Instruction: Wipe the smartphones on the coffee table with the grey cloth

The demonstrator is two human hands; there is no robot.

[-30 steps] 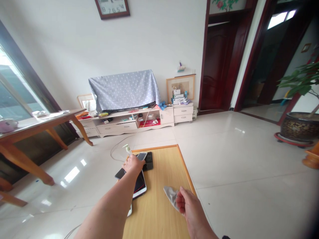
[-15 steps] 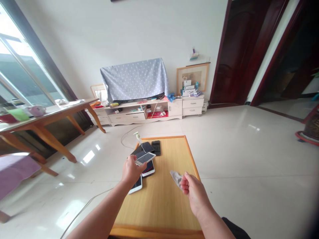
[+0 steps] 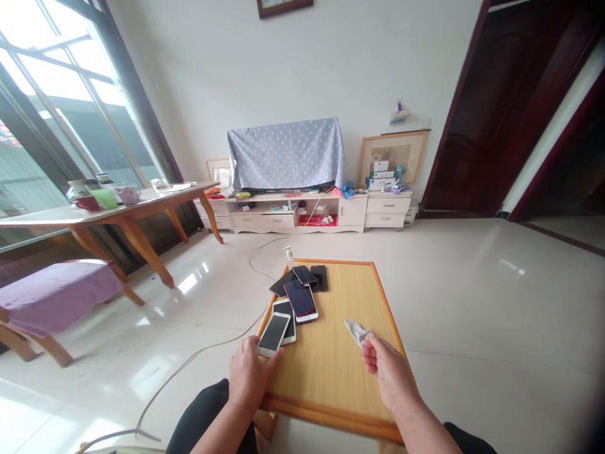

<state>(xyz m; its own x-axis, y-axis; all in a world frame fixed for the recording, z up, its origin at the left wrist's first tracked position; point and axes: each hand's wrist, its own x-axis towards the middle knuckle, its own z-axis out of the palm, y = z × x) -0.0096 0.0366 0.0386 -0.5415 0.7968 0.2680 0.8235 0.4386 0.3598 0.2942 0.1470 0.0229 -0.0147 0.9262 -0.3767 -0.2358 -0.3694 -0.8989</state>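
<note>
My left hand grips the lower end of a white phone at the left edge of the wooden table. That phone overlaps another white phone. Behind them, a dark phone with a red edge rests across a further white phone. Several dark phones, one of them a black one, are near the far left corner. On the right, my right hand pinches a grey cloth over the tabletop.
A pump bottle stands at the table's far left corner. Cables run across the floor on the left. A stool with a purple cover and a larger table holding cups are further left. A long low cabinet lines the wall.
My left hand has brought the white phone nearer, from above the pile down to the table's left edge. My right hand still holds the cloth. The view has shifted.
</note>
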